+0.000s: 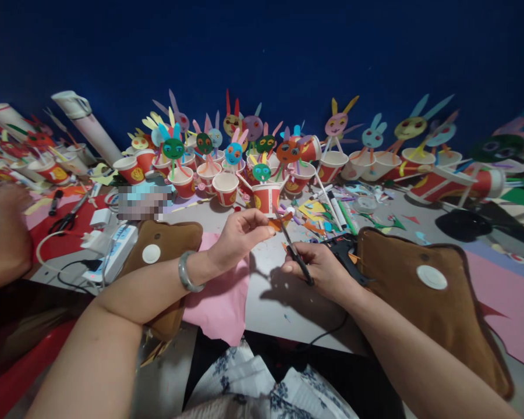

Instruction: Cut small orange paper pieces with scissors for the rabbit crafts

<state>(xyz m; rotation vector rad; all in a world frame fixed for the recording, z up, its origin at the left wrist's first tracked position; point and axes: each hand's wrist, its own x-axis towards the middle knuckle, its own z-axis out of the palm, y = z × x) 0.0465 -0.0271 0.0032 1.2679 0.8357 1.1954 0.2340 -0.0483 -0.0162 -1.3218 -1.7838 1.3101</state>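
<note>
Between the fingertips of my left hand [245,235] is a small piece of orange paper [276,223]. My right hand [317,265] grips a pair of scissors [293,247] by the dark handles, its blades reaching up to the orange paper. Whether the blades are closed on the paper I cannot tell. Just beyond my hands stands a red and white paper cup [266,198] with a green rabbit face [261,171] above it. Pink paper [227,297] lies on the table below my left wrist.
Several paper cups with rabbit faces line the blue wall. Brown cushioned pads [410,279] lie either side. Paper scraps and markers [337,210] spread behind my right hand. A power strip [119,253] and black scissors [72,215] lie left, near another person's arm [4,238].
</note>
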